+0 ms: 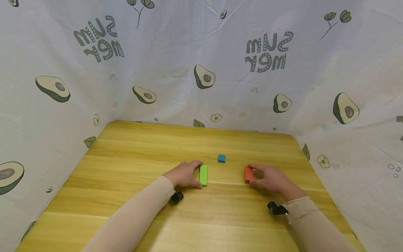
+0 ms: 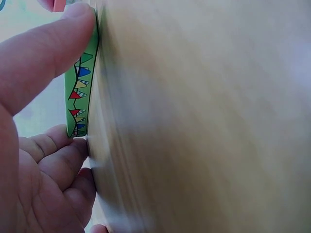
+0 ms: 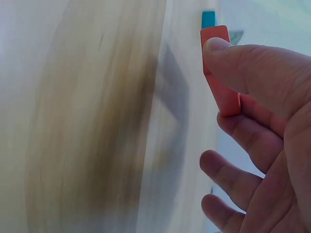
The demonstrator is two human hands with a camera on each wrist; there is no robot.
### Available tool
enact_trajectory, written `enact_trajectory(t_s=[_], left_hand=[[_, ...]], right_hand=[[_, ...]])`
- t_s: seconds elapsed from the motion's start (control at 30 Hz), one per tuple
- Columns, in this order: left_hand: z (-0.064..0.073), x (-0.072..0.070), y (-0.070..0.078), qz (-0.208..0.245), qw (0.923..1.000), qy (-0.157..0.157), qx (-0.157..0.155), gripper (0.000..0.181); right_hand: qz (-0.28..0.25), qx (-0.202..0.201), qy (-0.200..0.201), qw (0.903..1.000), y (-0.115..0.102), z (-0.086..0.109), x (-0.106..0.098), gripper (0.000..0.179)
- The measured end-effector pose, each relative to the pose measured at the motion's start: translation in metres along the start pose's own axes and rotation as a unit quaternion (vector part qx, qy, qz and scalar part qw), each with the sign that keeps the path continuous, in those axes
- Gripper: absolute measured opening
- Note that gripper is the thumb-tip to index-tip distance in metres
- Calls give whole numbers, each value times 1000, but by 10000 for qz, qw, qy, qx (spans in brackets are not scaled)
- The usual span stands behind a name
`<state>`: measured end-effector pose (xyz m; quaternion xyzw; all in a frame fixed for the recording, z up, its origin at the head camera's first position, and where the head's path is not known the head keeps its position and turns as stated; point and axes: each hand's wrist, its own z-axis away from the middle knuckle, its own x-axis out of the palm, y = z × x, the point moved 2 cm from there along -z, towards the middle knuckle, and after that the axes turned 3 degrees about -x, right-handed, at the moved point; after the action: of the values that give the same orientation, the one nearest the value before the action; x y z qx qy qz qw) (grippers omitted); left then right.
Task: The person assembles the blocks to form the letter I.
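My left hand (image 1: pixel 185 174) holds a long green block (image 1: pixel 203 175) by its ends, thumb at the near one and fingers at the far one. Little coloured flags are printed along the block's side (image 2: pixel 80 97) in the left wrist view, and it lies right at the wooden surface. On the right, my right hand (image 1: pixel 273 179) pinches a plain red block (image 1: pixel 248 174) between thumb and fingers. The right wrist view shows the thumb (image 3: pixel 221 48) over one end of it and the lower fingers spread apart. Between the hands, farther back, sits a small blue block (image 1: pixel 221 158).
Everything lies on a wooden table (image 1: pixel 207 224) with rounded far corners. A white curtain (image 1: pixel 176 59) printed with avocados and lettering surrounds its back and sides. Each wrist carries a small black camera, one on the left (image 1: pixel 177 197) and one on the right (image 1: pixel 277 208).
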<state>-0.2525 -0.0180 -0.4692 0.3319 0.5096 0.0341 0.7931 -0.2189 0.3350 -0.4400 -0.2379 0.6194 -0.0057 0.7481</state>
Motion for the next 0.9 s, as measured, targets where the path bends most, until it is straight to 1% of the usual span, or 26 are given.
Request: enact_trajectory(t_s=[0.27, 0.37, 0.47, 0.5, 0.73, 0.9], left_hand=[[0, 1, -3, 123, 9999, -19, -105, 97], [-1, 1, -4, 160, 9998, -22, -102, 97], [-2, 1, -4, 184, 9997, -47, -126, 97], [-2, 0, -5, 187, 9997, -57, -126, 97], [-3, -1, -5, 194, 9997, -103, -84, 99], [-3, -2, -4, 162, 9998, -122, -53, 98]], right_hand=[[-37, -326, -108, 9994, -28, -2, 7, 72], [-27, -335, -96, 9994, -39, -5, 13, 71], [-33, -457, -116, 9989, -49, -6, 19, 70], [-70, -443, -134, 9989, -53, -7, 21, 69], [-180, -504, -370, 9979, -76, -12, 33, 70], [-77, -809, -423, 9958, -92, -13, 43, 69]])
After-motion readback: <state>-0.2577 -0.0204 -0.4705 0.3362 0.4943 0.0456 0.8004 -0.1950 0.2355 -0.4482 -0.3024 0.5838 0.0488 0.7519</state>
